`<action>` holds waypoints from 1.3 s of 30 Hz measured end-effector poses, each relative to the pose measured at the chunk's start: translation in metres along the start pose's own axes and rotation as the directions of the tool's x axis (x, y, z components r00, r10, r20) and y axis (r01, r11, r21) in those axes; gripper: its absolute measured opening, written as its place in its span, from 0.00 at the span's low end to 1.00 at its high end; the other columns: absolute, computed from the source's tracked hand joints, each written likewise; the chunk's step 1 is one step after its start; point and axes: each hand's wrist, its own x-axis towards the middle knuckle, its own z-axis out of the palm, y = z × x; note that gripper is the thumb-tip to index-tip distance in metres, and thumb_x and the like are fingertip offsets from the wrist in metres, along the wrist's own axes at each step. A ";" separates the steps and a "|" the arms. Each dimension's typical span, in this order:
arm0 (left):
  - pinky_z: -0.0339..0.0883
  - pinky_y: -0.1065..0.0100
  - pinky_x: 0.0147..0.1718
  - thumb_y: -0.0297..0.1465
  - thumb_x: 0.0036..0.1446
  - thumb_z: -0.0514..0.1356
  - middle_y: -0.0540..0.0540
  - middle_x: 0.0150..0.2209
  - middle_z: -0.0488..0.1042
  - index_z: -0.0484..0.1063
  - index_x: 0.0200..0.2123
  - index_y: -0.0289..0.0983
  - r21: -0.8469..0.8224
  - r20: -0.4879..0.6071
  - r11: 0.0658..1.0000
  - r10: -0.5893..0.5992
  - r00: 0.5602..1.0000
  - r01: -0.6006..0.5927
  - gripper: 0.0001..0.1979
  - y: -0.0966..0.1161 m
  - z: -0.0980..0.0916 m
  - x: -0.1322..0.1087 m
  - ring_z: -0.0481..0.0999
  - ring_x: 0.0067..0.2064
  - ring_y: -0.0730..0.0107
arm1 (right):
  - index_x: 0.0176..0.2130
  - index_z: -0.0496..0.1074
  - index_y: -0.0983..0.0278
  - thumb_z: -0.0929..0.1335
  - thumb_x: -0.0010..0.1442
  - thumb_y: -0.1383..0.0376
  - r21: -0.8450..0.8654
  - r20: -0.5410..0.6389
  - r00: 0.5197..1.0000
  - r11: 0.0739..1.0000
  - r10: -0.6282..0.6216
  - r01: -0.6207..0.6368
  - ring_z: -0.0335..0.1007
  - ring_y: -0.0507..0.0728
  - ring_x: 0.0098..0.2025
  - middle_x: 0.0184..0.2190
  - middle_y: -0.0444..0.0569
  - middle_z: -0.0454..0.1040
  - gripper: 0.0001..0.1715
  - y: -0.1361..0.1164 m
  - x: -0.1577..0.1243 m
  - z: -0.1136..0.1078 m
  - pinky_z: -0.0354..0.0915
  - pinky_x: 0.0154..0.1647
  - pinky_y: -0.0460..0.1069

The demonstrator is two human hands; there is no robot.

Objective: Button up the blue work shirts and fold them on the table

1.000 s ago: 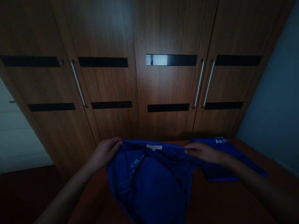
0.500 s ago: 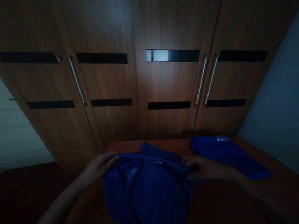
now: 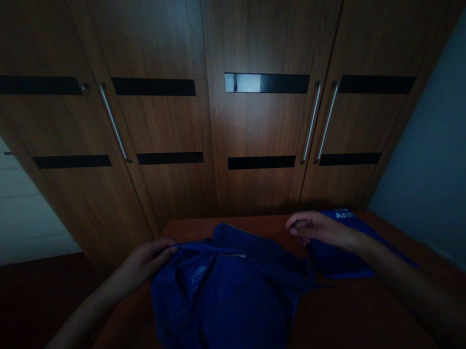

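Observation:
A crumpled blue shirt [image 3: 227, 292] lies on a brown table [image 3: 346, 323] in dim light. My left hand [image 3: 145, 259] is closed on the shirt's left shoulder edge. My right hand [image 3: 313, 229] hovers above the table behind the shirt's right side, fingers loosely curled, with nothing visible in them. It is in front of a folded blue garment with white lettering [image 3: 344, 248] lying at the table's far right.
A tall wooden wardrobe [image 3: 241, 116] with metal bar handles [image 3: 312, 121] and dark strips stands right behind the table. A pale wall [image 3: 448, 159] is on the right. Dark floor [image 3: 25, 298] lies to the left of the table.
The shirt, held stretched between both hands a second ago, came down onto the table. My right hand let go of it and moved back toward the folded garment.

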 end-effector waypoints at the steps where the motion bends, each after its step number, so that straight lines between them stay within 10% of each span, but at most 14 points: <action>1: 0.67 0.69 0.33 0.45 0.59 0.51 0.49 0.32 0.76 0.73 0.36 0.39 0.000 0.007 1.000 -0.001 1.000 0.001 0.17 -0.003 0.002 0.001 0.73 0.35 0.64 | 0.41 0.70 0.64 0.68 0.56 0.52 -0.050 -0.053 0.999 0.999 -0.007 0.005 0.67 0.51 0.29 0.27 0.43 0.71 0.20 0.005 0.000 0.004 0.63 0.31 0.48; 8: 0.66 0.71 0.31 0.45 0.59 0.52 0.50 0.31 0.74 0.73 0.35 0.39 -0.018 0.009 1.000 -0.017 1.000 0.017 0.17 -0.011 0.006 0.005 0.72 0.33 0.66 | 0.52 0.68 0.56 0.66 0.59 0.53 -0.135 0.039 0.999 0.990 -0.021 0.026 0.67 0.59 0.50 0.49 0.49 0.72 0.23 -0.005 -0.037 0.035 0.65 0.49 0.53; 12: 0.64 0.72 0.28 0.45 0.58 0.53 0.51 0.29 0.72 0.73 0.34 0.39 -0.033 0.028 0.999 -0.033 0.999 0.034 0.17 -0.013 0.007 0.009 0.70 0.30 0.68 | 0.49 0.71 0.57 0.68 0.56 0.52 -0.084 0.155 0.980 0.990 0.123 -0.111 0.71 0.58 0.43 0.44 0.48 0.75 0.22 0.000 -0.044 0.037 0.67 0.41 0.50; 18: 0.63 0.72 0.28 0.44 0.58 0.53 0.51 0.28 0.72 0.72 0.31 0.38 -0.002 0.044 1.000 -0.017 0.999 0.018 0.17 -0.014 0.011 0.010 0.70 0.30 0.69 | 0.45 0.71 0.62 0.67 0.56 0.50 0.135 -0.018 0.990 0.982 0.137 -0.133 0.71 0.55 0.38 0.39 0.49 0.75 0.23 0.042 -0.019 0.034 0.67 0.36 0.49; 25: 0.62 0.72 0.28 0.44 0.59 0.52 0.51 0.26 0.70 0.71 0.28 0.38 0.078 0.062 0.997 -0.005 0.998 0.000 0.17 -0.016 0.013 0.007 0.69 0.29 0.69 | 0.43 0.72 0.61 0.61 0.63 0.58 -0.613 -0.228 0.949 0.789 -0.217 0.033 0.68 0.60 0.45 0.41 0.53 0.73 0.15 0.040 -0.014 0.045 0.63 0.48 0.57; 33: 0.64 0.71 0.30 0.43 0.58 0.53 0.49 0.30 0.74 0.74 0.32 0.39 0.090 0.112 0.996 0.013 0.994 -0.024 0.16 -0.018 0.008 0.008 0.72 0.32 0.67 | 0.49 0.69 0.59 0.64 0.59 0.58 -0.812 -0.083 0.974 0.581 -0.213 0.058 0.69 0.63 0.44 0.43 0.53 0.73 0.19 0.008 -0.036 0.065 0.65 0.43 0.58; 39: 0.62 0.72 0.27 0.39 0.58 0.54 0.49 0.30 0.76 0.77 0.33 0.39 0.092 0.253 0.994 0.026 0.967 -0.051 0.14 0.002 0.008 0.009 0.72 0.30 0.68 | 0.47 0.71 0.58 0.60 0.59 0.66 -0.589 -0.093 0.993 0.808 -0.074 0.006 0.72 0.57 0.34 0.35 0.48 0.76 0.17 0.016 -0.032 0.046 0.65 0.34 0.51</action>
